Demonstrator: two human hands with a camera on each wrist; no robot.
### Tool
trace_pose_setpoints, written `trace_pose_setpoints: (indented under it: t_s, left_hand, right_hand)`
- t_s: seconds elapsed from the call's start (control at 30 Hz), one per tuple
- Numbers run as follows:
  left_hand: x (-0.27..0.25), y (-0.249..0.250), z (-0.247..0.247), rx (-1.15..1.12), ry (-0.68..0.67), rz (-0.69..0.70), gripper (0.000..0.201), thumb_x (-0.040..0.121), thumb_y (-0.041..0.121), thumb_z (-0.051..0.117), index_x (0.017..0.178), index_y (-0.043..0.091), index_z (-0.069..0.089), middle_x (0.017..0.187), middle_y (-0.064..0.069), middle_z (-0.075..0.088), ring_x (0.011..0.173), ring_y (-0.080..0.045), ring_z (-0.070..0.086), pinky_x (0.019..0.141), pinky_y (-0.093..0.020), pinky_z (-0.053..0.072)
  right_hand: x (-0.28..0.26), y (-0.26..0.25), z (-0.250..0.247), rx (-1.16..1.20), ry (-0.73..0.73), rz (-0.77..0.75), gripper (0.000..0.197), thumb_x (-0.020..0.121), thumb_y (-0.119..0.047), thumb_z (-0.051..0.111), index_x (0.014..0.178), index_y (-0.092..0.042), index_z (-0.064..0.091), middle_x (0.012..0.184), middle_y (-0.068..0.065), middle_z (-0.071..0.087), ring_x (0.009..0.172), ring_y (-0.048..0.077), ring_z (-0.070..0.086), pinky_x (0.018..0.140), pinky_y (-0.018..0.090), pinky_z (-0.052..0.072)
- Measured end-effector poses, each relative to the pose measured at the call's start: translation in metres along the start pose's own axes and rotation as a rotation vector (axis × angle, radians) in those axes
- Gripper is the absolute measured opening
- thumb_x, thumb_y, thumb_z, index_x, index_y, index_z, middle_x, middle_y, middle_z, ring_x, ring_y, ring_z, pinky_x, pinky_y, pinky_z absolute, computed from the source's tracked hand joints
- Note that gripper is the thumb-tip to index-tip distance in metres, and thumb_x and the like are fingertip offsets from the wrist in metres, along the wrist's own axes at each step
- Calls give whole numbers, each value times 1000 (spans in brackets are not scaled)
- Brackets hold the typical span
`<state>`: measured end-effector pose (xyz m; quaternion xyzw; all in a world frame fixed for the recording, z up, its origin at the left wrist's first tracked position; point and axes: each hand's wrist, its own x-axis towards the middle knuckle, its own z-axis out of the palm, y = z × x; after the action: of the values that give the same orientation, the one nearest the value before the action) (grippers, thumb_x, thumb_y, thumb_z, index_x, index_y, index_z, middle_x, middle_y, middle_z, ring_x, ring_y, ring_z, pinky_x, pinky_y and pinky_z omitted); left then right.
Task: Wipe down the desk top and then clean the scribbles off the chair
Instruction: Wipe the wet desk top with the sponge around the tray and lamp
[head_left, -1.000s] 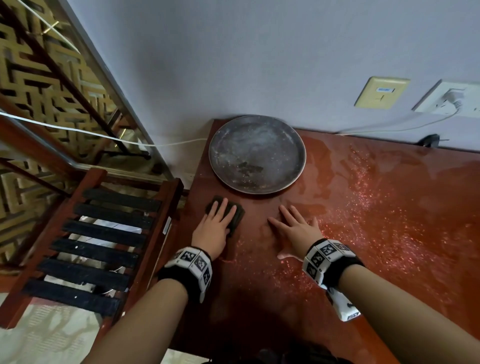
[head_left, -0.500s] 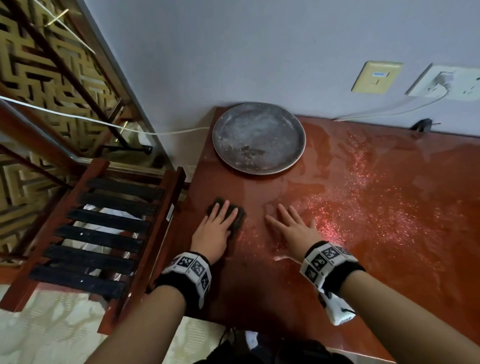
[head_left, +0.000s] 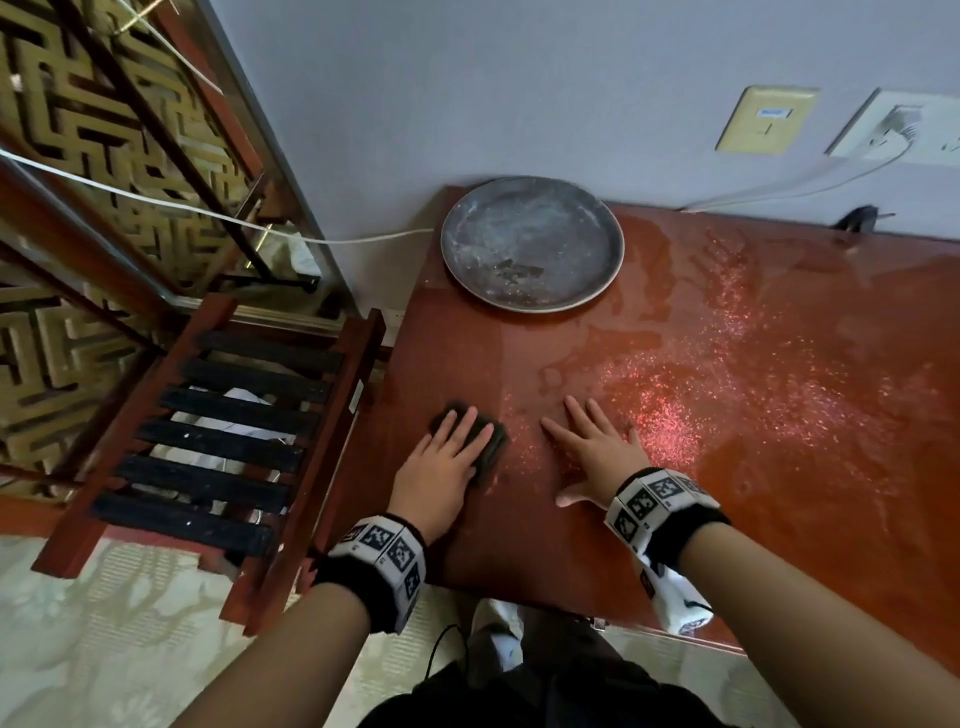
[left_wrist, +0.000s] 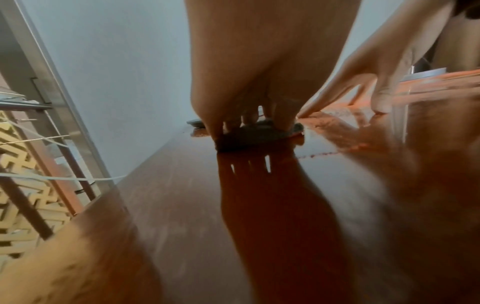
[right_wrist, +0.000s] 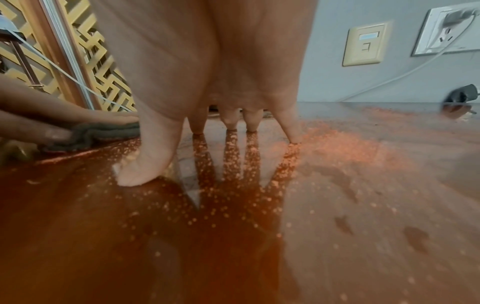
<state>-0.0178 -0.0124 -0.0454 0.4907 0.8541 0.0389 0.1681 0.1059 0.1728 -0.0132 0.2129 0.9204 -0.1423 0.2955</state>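
The glossy red-brown desk top (head_left: 779, 519) is wet and strewn with pale crumbs (head_left: 670, 415). My left hand (head_left: 447, 457) lies flat with straight fingers on a dark grey folded cloth (head_left: 491, 447), pressing it to the desk near the left edge; the cloth (left_wrist: 259, 133) shows under the fingertips in the left wrist view and at the left in the right wrist view (right_wrist: 103, 131). My right hand (head_left: 592, 447) rests palm-down with fingers spread on the desk beside it, its fingertips (right_wrist: 231, 123) among crumbs. A red wooden chair with black slats (head_left: 223, 441) stands left of the desk.
A round grey metal tray (head_left: 530, 244) sits at the desk's back left corner against the wall. Wall sockets (head_left: 763, 119) and a white cable (head_left: 810, 182) are behind the desk, with a black plug (head_left: 857, 218) on its back edge. A lattice screen (head_left: 93, 156) stands left.
My left hand has drawn the cloth back toward me, away from the tray. My right hand stays flat on the desk, and the camera view has shifted back.
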Motion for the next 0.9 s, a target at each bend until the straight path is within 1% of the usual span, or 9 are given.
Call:
trace_pose_setpoints:
  t_s: [0.03,0.13,0.17,0.3,0.37,0.53,0.63,0.73,0.9]
  left_hand:
    - [-1,0,3,-11,26,5,54,99,20,37,149,29,19,158,4,8,146,-19,11,115,-35,25]
    - [-35,-4,16,15,61,71,54,85,21,41,139,26,39,146,-3,43,132,-24,44,96,-36,49]
    - [-51,-7,25,20,63,81,57,82,22,39,139,26,38,145,-2,44,131,-23,45,96,-34,48]
    - [-92,-9,46,5,109,137,68,80,18,38,146,28,27,153,1,30,140,-18,25,107,-32,26]
    - [-77,-11,42,32,139,152,63,83,20,38,145,29,29,152,2,32,138,-18,29,106,-31,27]
    - [-42,-13,24,57,131,82,53,85,27,34,138,28,36,145,0,44,130,-21,46,97,-34,47]
    - [-79,-16,42,76,175,165,60,84,19,36,144,27,31,151,1,32,138,-21,33,109,-33,33]
    - [-120,-17,57,59,172,203,76,74,13,40,147,27,27,154,0,28,143,-20,21,112,-32,19]
    - [-86,-14,42,77,174,302,62,84,18,36,145,30,32,152,3,32,140,-18,28,108,-33,26]
  right_hand:
    - [0,0,0,-2,2,0,104,75,-46,71,147,-40,-3,155,-5,-23,143,21,-19,111,64,6]
    - [1,1,2,4,8,2,104,75,-47,71,147,-40,-2,155,-5,-22,143,21,-18,111,64,6]
    - [1,1,2,6,12,2,104,74,-47,72,147,-40,-2,155,-5,-22,143,21,-18,111,64,5]
    - [3,1,4,16,17,4,104,74,-46,72,147,-40,-1,155,-5,-21,143,20,-19,111,64,4]
    - [3,1,3,20,13,6,104,73,-45,73,147,-40,0,155,-5,-21,143,21,-18,110,64,4]
    - [2,0,2,9,13,12,104,73,-46,73,147,-41,0,155,-6,-21,143,20,-18,111,64,5]
    - [2,0,3,10,16,11,104,73,-47,73,147,-41,0,155,-6,-21,143,20,-18,111,63,5]
    - [3,1,3,13,21,11,104,73,-47,73,147,-41,0,155,-6,-21,143,20,-18,111,64,5]
    - [2,0,2,24,16,14,104,73,-45,74,147,-41,1,155,-6,-20,143,19,-18,111,64,6]
